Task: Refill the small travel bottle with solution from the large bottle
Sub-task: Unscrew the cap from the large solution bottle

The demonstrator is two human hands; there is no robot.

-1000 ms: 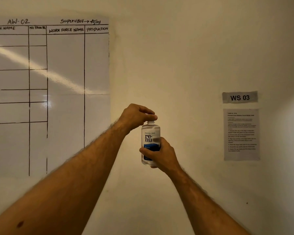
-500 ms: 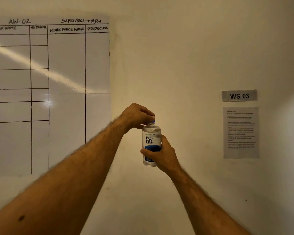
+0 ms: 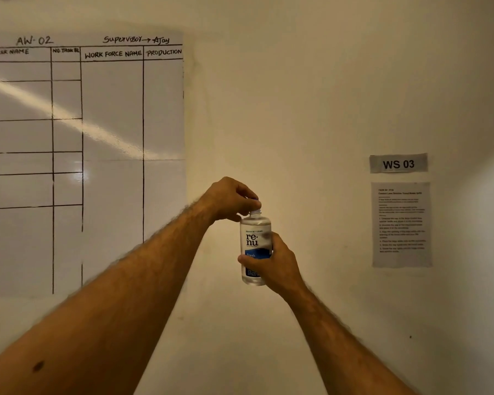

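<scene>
From the head view, the clear bottle is held upright in mid-air before the wall, its label reading "Bausch + Lomb", "re-nu", "fresh" on a blue band. The right hand wraps its lower half; the left hand curls its fingertips round the blue cap, mostly hidden. The whiteboard reads "AW-02", "Supervisor → Ajay", "Work Force Name", "Production". A sign says "WS 03"; the printed sheet below is too small to read.

Right hand gripping upright clear bottle, left hand pinching its cap
</scene>
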